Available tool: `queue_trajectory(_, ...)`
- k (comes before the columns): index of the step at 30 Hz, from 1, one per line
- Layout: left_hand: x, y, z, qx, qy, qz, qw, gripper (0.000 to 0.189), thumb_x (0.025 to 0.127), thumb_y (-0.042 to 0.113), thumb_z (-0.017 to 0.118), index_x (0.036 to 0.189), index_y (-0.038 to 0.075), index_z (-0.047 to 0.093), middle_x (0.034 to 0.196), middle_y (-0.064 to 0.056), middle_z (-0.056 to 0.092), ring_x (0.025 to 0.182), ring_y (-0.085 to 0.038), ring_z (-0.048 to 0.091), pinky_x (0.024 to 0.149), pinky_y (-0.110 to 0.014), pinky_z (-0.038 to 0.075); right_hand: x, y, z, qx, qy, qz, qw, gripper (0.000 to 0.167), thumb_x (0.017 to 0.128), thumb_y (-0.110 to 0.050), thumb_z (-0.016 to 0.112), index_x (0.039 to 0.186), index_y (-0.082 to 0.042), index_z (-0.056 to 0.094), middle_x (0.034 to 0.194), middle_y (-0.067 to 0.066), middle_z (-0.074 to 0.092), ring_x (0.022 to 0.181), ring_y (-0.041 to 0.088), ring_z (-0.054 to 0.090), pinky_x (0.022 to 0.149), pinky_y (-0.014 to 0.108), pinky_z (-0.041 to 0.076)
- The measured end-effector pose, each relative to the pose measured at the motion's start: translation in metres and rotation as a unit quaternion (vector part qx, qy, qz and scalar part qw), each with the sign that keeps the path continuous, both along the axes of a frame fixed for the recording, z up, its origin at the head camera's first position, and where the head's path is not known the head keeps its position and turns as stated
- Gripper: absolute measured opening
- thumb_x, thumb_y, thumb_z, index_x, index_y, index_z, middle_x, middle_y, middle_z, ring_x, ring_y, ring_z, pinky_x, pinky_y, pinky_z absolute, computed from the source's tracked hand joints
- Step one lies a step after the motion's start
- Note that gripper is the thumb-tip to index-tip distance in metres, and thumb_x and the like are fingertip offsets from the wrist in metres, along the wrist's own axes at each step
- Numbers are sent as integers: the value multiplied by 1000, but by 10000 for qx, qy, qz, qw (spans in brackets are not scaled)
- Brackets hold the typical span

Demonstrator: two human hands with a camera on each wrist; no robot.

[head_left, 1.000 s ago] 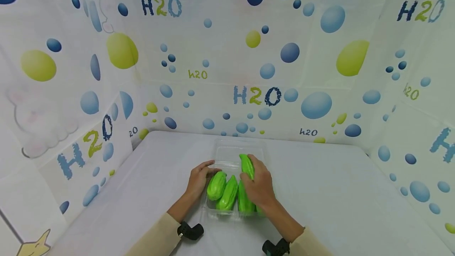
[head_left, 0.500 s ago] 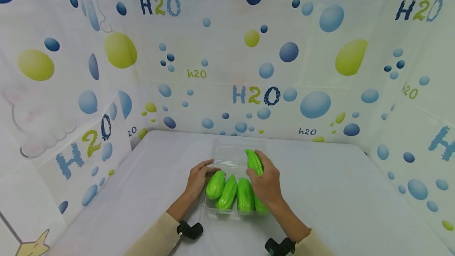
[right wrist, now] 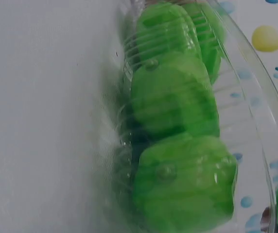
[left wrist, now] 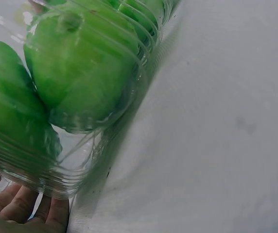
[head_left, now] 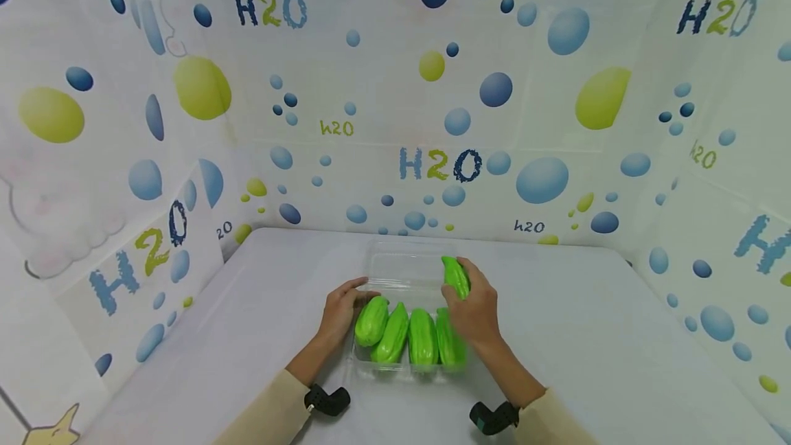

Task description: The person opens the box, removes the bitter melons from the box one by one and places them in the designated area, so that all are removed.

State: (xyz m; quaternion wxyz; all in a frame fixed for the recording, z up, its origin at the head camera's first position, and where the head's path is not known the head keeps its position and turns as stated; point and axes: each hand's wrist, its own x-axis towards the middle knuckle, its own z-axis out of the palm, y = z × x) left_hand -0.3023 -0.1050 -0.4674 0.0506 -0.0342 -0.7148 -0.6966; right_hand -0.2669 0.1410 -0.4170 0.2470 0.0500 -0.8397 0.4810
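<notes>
A clear plastic box (head_left: pixel 395 368) stands on the table, its hinged lid (head_left: pixel 404 263) laid open toward the back. Several bright green, ridged vegetables with tapered ends lie side by side in it, among them the leftmost vegetable (head_left: pixel 371 322) and a middle vegetable (head_left: pixel 423 337). My left hand (head_left: pixel 337 312) grips the box at its left rear corner; in the left wrist view its fingers (left wrist: pixel 20 204) meet the outer wall. Over the right part of the box, my right hand (head_left: pixel 476 306) holds another green vegetable (head_left: pixel 455 276), its tip pointing away from me. The palm hides its lower end.
A white cloth covers the table (head_left: pixel 575 335) on both sides of the box. Behind and around rises a white backdrop (head_left: pixel 383 81) printed with bubbles and H2O lettering. Dark wrist cameras sit on both forearms, such as the left wrist camera (head_left: pixel 329 401).
My right hand has carried its vegetable to the right, uncovering the vegetables lying on the right side of the box. The left hand stays on the box's corner.
</notes>
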Motion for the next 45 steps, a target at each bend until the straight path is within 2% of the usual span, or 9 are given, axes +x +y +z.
queue_trajectory(8,0,0,0,-87,27,42,9999,43,103,6,39,141,-5,54,110,-18,75,103,-22,71,93,-30,55,-11,18,-2,120,-5,-209,9997,55,90,-15,66,143,-5,54,126,16,64,97,29,60,80,43,50)
queue_trajectory(13,-1,1,0,-85,22,10,10000,43,103,7,39,142,-5,54,111,-18,75,108,-25,70,96,-32,54,-17,25,-5,342,-140,-297,9989,56,90,-16,66,143,-6,53,124,17,64,94,29,60,78,41,49)
queue_trajectory(18,0,1,3,-141,-6,-71,9999,44,103,7,37,143,-7,50,114,-21,73,113,-31,67,100,-39,52,-24,30,-7,534,-183,-404,9976,56,89,-17,66,143,-5,54,121,18,64,93,30,59,77,42,48)
queue_trajectory(20,4,0,7,-176,-12,-108,9998,45,103,6,37,143,-8,49,114,-23,73,113,-33,67,101,-41,52,-27,32,-8,543,-191,-438,9974,56,89,-17,67,142,-4,54,122,19,64,95,30,59,79,43,48)
queue_trajectory(26,23,2,30,-226,-55,-120,9997,44,101,5,38,141,-9,51,115,-25,72,112,-32,67,100,-39,53,-33,40,-12,515,-353,-561,9965,57,90,-19,66,143,-5,53,125,19,63,98,32,58,81,44,48)
queue_trajectory(30,28,3,34,-224,-42,-108,9997,44,101,6,39,141,-9,51,115,-25,72,112,-32,68,101,-41,52,-36,45,-16,509,-461,-683,9953,56,90,-21,64,142,-4,53,119,19,65,94,31,57,76,41,45)
queue_trajectory(35,24,2,32,-238,-10,-107,9997,45,101,6,39,141,-10,51,114,-25,72,108,-28,69,100,-41,52,-38,49,-21,503,-587,-802,9938,54,90,-21,64,141,-3,54,111,20,65,89,31,57,70,38,43)
queue_trajectory(42,2,0,3,-128,-34,26,9999,44,103,7,38,143,-7,51,112,-21,74,109,-27,69,101,-40,52,-41,51,-29,473,-963,-879,9903,55,92,-23,62,142,-3,52,114,22,66,92,30,57,71,38,44)
queue_trajectory(45,1,0,0,-139,21,40,9999,44,102,8,39,142,-6,52,111,-19,75,109,-27,70,101,-40,52,-42,52,-32,474,-1069,-910,9890,56,92,-23,62,143,-3,51,117,23,65,93,31,57,73,40,44)
